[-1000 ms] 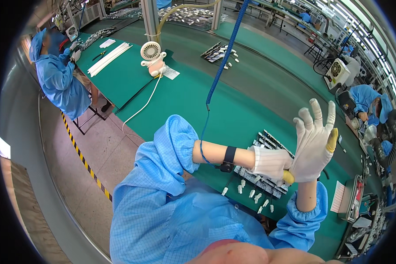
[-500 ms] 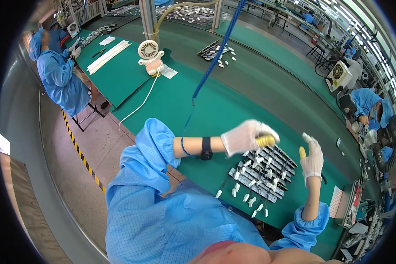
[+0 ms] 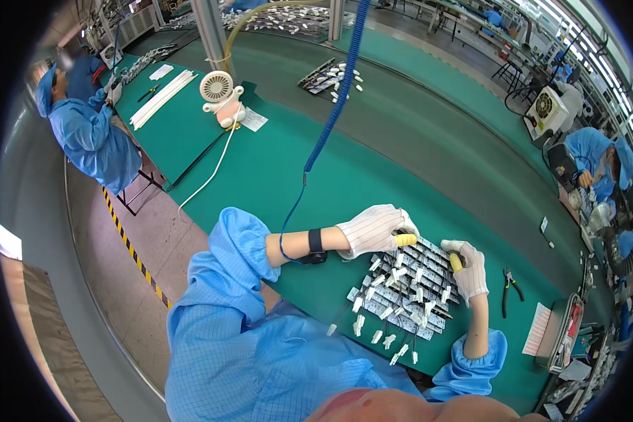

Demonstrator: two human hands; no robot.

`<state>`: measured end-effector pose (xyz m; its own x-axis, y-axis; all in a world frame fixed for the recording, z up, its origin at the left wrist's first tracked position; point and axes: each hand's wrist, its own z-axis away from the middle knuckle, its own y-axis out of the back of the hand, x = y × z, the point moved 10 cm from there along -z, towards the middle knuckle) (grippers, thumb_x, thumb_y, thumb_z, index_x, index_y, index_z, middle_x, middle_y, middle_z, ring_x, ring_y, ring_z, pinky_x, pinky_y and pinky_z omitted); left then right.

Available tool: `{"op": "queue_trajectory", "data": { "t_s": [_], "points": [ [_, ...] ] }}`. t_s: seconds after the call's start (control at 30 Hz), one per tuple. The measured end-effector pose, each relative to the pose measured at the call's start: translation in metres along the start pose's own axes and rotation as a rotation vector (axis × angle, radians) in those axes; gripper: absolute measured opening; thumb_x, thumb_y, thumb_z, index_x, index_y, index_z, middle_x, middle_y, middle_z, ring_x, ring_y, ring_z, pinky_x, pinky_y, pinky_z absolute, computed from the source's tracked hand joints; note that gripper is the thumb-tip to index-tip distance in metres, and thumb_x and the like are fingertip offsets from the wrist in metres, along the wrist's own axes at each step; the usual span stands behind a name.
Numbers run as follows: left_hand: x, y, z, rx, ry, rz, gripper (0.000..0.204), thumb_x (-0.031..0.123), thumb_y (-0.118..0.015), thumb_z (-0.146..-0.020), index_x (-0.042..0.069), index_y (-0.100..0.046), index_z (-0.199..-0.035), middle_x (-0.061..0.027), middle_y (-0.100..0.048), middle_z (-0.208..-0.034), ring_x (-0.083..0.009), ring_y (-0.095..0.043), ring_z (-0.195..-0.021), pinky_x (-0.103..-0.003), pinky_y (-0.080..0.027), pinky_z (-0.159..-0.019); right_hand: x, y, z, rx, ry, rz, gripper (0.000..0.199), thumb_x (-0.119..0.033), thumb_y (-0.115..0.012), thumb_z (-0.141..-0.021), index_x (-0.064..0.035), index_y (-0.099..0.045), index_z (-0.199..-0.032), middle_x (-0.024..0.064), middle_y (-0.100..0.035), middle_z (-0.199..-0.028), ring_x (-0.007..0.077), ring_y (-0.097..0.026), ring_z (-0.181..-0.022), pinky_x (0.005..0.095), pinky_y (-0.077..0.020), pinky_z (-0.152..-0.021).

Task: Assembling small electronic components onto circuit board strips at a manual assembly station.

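Observation:
A batch of narrow circuit board strips (image 3: 401, 320) lies in rows on the green work table, with white connectors on short dark wires scattered over them. My left hand (image 3: 374, 231), in a white striped glove with a yellow finger cover, is closed at the far left end of the strips. At their far right end my right hand (image 3: 469, 270), also gloved, curls its fingers on the edge of the farthest strip. The gloves partly hide the strip ends. Dark-handled pliers (image 3: 506, 292) lie just right of my right hand.
A small fan (image 3: 216, 87) with a white cable stands at the far left, near long white strips (image 3: 163, 98). A blue coiled cord (image 3: 337, 98) hangs above the table. A wire basket (image 3: 566, 334) stands at right. Co-workers sit at the left (image 3: 91, 141) and right (image 3: 589, 158).
Both hands have come down to the far ends of the strips, my right hand moving left and nearer. The pliers, mostly covered before, now show. The whole view has shifted slightly.

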<state>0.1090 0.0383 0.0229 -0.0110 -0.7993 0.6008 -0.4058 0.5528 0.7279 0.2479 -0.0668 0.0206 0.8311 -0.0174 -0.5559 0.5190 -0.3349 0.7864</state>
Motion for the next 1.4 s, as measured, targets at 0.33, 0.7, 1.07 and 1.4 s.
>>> {"op": "queue_trajectory", "data": {
  "t_s": [0.33, 0.7, 1.07, 1.4],
  "points": [
    [-0.015, 0.020, 0.009, 0.112, 0.089, 0.187, 0.037, 0.021, -0.060, -0.087, 0.009, -0.055, -0.122, -0.0127, -0.055, -0.123, -0.0255, -0.052, -0.116, -0.040, -0.042, -0.097, 0.007, 0.023, 0.013, 0.117, -0.026, 0.110, 0.016, 0.000, -0.057, -0.074, -0.0071, -0.065, -0.086, 0.0108, -0.065, -0.090, 0.0309, -0.061, -0.090, 0.0385, -0.0477, -0.078],
    [-0.006, -0.008, 0.006, -0.087, 0.274, 1.468, 0.081, 0.062, -0.035, -0.091, -0.003, -0.027, -0.140, -0.0141, -0.064, -0.105, -0.0238, -0.056, -0.107, -0.039, -0.034, -0.102, -0.051, 0.058, 0.022, 0.347, 0.152, 0.123, 0.023, -0.011, -0.070, -0.074, -0.0014, -0.068, -0.095, 0.0139, -0.064, -0.091, 0.0275, -0.062, -0.086, 0.0326, -0.0492, -0.081],
    [-0.001, 0.025, 0.017, 0.110, 0.246, 0.938, 0.052, 0.028, -0.062, -0.089, 0.000, -0.045, -0.129, -0.0123, -0.064, -0.109, -0.0155, -0.059, -0.105, -0.029, -0.044, -0.094, -0.008, 0.036, 0.032, 0.153, -0.491, -0.738, 0.045, -0.018, -0.062, -0.087, -0.0010, -0.049, -0.126, 0.0023, -0.059, -0.079, 0.0023, -0.043, -0.052, 0.0161, -0.0318, -0.046],
    [-0.011, 0.040, 0.021, 0.211, 0.207, 0.836, 0.063, 0.021, -0.074, -0.076, 0.001, -0.047, -0.129, -0.0128, -0.062, -0.113, -0.0170, -0.061, -0.102, -0.029, -0.050, -0.088, 0.000, 0.048, 0.036, 0.264, -0.450, -0.741, 0.031, -0.012, -0.048, -0.094, 0.0004, -0.050, -0.122, 0.0013, -0.057, -0.077, -0.0019, -0.034, -0.045, 0.0138, -0.0211, -0.040]
  ]
}}
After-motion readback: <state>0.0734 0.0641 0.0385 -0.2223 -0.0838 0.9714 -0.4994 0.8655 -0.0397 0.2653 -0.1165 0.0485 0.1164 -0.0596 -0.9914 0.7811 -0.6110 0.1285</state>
